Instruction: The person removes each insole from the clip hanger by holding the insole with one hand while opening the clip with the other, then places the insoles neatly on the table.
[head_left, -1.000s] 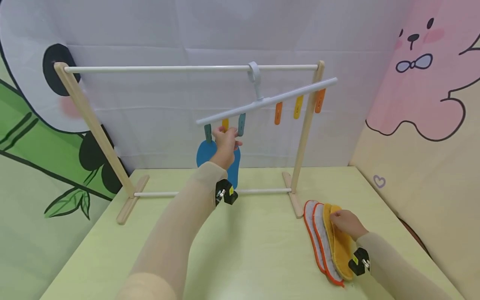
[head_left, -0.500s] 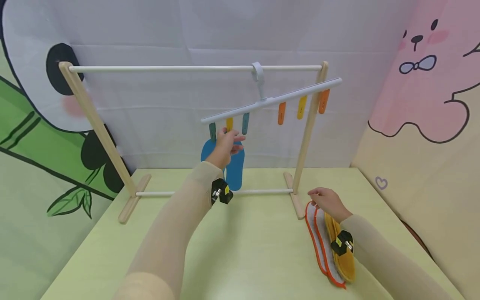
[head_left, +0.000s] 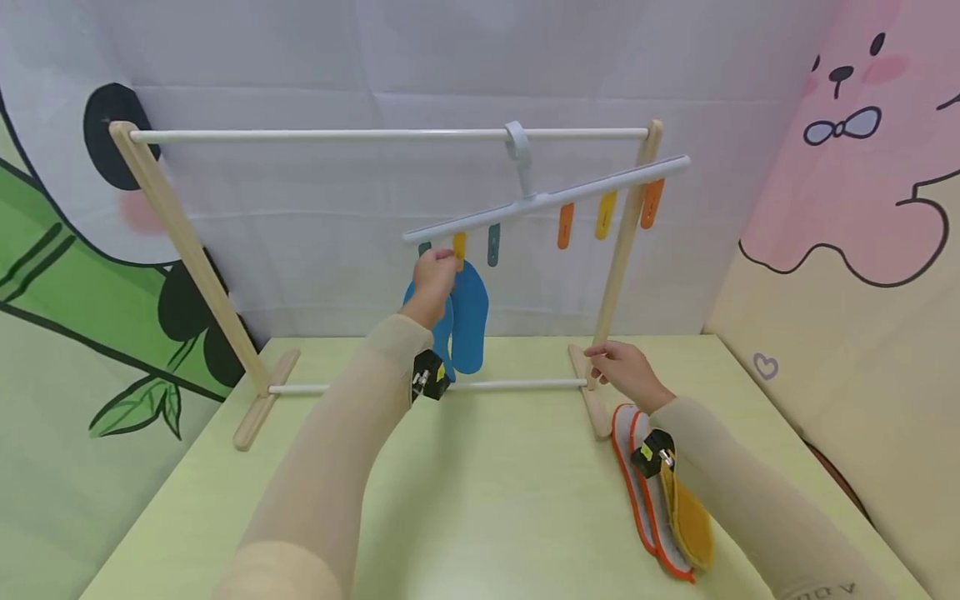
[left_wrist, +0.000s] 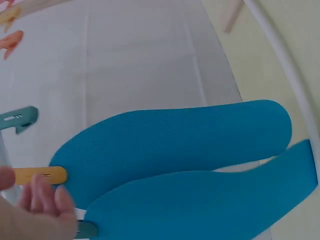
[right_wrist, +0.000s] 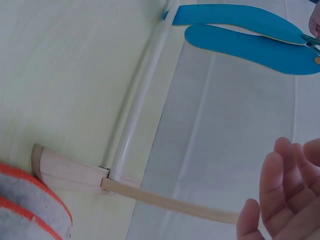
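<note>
Two blue insoles hang from the white clip hanger point(head_left: 540, 200). A yellow clip point(left_wrist: 47, 175) bites the end of one insole point(left_wrist: 170, 140); a dark green clip point(left_wrist: 87, 230) sits at the end of the other point(left_wrist: 190, 205). My left hand point(head_left: 433, 283) is right at these clips, fingers loosely bent beside the yellow one and partly covering the green one. My right hand point(head_left: 626, 371) is in the air by the rack's right foot, fingers loosely curled with nothing in them. Below it lie grey, orange-edged insoles point(head_left: 648, 492) and a yellow insole point(head_left: 690, 525), partly hidden by my forearm.
The hanger hooks over the top bar point(head_left: 322, 135) of a wooden rack point(head_left: 183, 250) and tilts down to the left. A teal clip point(head_left: 493, 244), orange clip point(head_left: 565, 227) and yellow clip point(head_left: 606, 215) hang along it. A lower bar point(head_left: 517, 384) crosses near the table point(head_left: 480, 492).
My right hand has left the yellow insoles and moved up and left. My left hand's fingers spread off the yellow clip, then the hand shifted left. The blue insoles stay hanging.
</note>
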